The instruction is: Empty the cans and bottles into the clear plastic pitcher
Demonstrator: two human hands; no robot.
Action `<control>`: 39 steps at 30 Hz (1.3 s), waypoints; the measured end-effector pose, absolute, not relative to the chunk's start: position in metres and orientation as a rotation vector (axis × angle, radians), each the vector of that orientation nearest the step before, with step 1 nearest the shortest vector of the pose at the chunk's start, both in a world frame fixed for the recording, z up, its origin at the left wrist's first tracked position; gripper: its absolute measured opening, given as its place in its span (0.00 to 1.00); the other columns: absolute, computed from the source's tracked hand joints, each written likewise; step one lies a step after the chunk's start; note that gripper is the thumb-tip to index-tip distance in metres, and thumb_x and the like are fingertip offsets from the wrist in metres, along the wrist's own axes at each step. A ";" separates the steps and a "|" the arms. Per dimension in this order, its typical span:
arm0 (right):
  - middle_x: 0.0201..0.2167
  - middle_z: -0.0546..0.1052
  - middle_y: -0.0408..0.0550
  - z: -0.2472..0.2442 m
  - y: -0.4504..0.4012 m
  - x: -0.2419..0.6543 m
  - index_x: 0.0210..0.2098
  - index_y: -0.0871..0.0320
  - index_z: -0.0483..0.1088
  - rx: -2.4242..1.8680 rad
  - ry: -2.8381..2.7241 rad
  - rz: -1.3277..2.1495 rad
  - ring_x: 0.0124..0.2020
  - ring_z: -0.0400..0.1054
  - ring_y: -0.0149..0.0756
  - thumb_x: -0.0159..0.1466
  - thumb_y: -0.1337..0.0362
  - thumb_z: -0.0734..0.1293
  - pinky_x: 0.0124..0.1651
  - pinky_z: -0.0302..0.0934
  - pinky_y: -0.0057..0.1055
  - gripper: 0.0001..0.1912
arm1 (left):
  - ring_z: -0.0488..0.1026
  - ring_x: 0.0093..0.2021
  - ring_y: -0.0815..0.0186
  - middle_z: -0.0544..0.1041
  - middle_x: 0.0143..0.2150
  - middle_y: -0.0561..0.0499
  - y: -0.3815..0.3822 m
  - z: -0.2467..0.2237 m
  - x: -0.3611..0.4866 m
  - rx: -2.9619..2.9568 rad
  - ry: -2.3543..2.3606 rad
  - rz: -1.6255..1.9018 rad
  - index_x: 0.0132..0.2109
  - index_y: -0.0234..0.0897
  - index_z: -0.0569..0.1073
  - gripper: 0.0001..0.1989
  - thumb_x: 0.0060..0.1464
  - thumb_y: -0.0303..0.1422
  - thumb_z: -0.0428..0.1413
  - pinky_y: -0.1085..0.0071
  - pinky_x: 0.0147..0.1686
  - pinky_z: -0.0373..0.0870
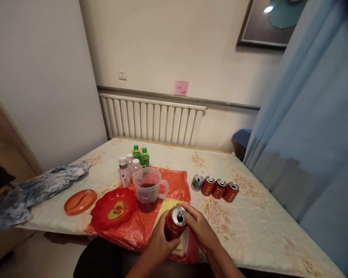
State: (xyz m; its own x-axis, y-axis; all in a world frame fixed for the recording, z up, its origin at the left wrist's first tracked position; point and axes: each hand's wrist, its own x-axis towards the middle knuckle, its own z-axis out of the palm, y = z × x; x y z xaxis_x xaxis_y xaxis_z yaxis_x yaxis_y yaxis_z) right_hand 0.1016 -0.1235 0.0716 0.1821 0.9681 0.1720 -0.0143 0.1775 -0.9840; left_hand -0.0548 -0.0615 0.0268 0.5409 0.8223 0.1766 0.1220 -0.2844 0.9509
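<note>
Low over the front of the red plastic sheet, a red drink can (174, 228) stands nearly upright between my hands. Its silver top faces me, with the tab and a dark opening showing. My left hand (161, 241) is wrapped round the can's left side, thumb across the front. My right hand (201, 226) presses its fingers and thumb against the can's right side near the rim. Just beyond is a clear plastic measuring jug (148, 193) with dark liquid inside and its handle to the right. A folded yellow cloth (166, 206) lies partly hidden beneath the can and hands.
Left of the jug sit a red scalloped tray (104, 210) and an orange lid (80, 201). Several small bottles (124, 174) with white or green caps stand behind. A row of drink cans (208, 186) is on the right. A blue curtain (310, 127) hangs at the right edge.
</note>
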 end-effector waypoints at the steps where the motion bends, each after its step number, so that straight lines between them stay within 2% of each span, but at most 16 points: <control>1: 0.51 0.76 0.51 0.070 -0.123 0.100 0.51 0.55 0.72 -1.153 -1.100 0.952 0.54 0.67 0.45 0.60 0.48 0.67 0.59 0.58 0.40 0.24 | 0.62 0.62 0.52 0.68 0.61 0.42 -0.062 0.027 -0.055 1.747 0.784 0.844 0.60 0.35 0.61 0.40 0.36 0.21 0.58 0.57 0.63 0.55; 12: 0.42 0.78 0.49 0.060 -0.124 0.067 0.43 0.55 0.75 -1.132 -0.733 0.931 0.44 0.70 0.44 0.58 0.47 0.67 0.47 0.63 0.36 0.21 | 0.63 0.61 0.52 0.68 0.59 0.44 -0.066 0.020 -0.058 1.748 0.761 0.836 0.57 0.39 0.62 0.39 0.34 0.19 0.57 0.54 0.63 0.56; 18: 0.38 0.79 0.48 0.060 -0.123 0.066 0.43 0.55 0.75 -1.157 -0.726 0.992 0.41 0.71 0.43 0.58 0.47 0.68 0.44 0.64 0.35 0.22 | 0.59 0.64 0.52 0.64 0.63 0.42 -0.066 0.024 -0.064 1.713 0.709 0.739 0.61 0.38 0.57 0.41 0.37 0.21 0.57 0.54 0.65 0.52; 22: 0.40 0.79 0.48 0.057 -0.117 0.065 0.44 0.56 0.75 -1.196 -0.780 1.005 0.42 0.71 0.43 0.60 0.46 0.67 0.45 0.64 0.35 0.22 | 0.57 0.66 0.51 0.63 0.65 0.42 -0.063 0.025 -0.071 1.683 0.730 0.700 0.62 0.37 0.57 0.41 0.38 0.22 0.57 0.54 0.66 0.51; 26: 0.43 0.78 0.52 0.056 -0.094 0.075 0.46 0.57 0.74 -1.222 -0.911 0.962 0.44 0.72 0.45 0.61 0.44 0.64 0.50 0.63 0.39 0.25 | 0.58 0.65 0.51 0.64 0.64 0.42 -0.058 0.017 -0.081 1.621 0.767 0.726 0.62 0.37 0.57 0.42 0.38 0.24 0.59 0.54 0.66 0.51; 30: 0.47 0.77 0.55 0.055 -0.048 0.096 0.47 0.58 0.72 -1.342 -0.921 0.707 0.47 0.71 0.47 0.55 0.44 0.69 0.52 0.63 0.41 0.28 | 0.59 0.65 0.52 0.66 0.63 0.43 -0.053 0.008 -0.094 1.554 0.772 0.761 0.61 0.37 0.58 0.41 0.37 0.23 0.58 0.55 0.66 0.52; 33: 0.49 0.76 0.55 0.051 -0.010 0.103 0.47 0.57 0.73 -1.393 -0.981 0.569 0.50 0.69 0.46 0.56 0.45 0.68 0.52 0.62 0.39 0.27 | 0.59 0.65 0.52 0.66 0.63 0.43 -0.050 0.004 -0.103 1.514 0.796 0.765 0.61 0.38 0.57 0.41 0.36 0.23 0.57 0.55 0.66 0.51; 35: 0.44 0.78 0.53 0.048 0.011 0.102 0.42 0.57 0.74 -1.362 -1.076 0.610 0.45 0.70 0.43 0.58 0.45 0.65 0.49 0.62 0.37 0.24 | 0.59 0.65 0.51 0.66 0.63 0.43 -0.047 0.001 -0.109 1.493 0.841 0.765 0.61 0.38 0.58 0.41 0.35 0.24 0.57 0.53 0.66 0.50; 37: 0.33 0.78 0.49 0.045 0.027 0.096 0.33 0.58 0.75 -1.314 -1.153 0.690 0.36 0.70 0.39 0.59 0.43 0.64 0.42 0.64 0.33 0.23 | 0.59 0.65 0.50 0.66 0.63 0.43 -0.044 -0.001 -0.115 1.474 0.874 0.774 0.61 0.39 0.58 0.42 0.35 0.24 0.58 0.52 0.66 0.50; 39: 0.22 0.74 0.45 0.042 0.038 0.089 0.23 0.57 0.71 -1.282 -1.181 0.752 0.26 0.67 0.35 0.59 0.42 0.63 0.33 0.62 0.30 0.25 | 0.59 0.65 0.48 0.67 0.62 0.43 -0.041 -0.005 -0.119 1.459 0.877 0.792 0.61 0.39 0.59 0.42 0.35 0.26 0.59 0.51 0.65 0.51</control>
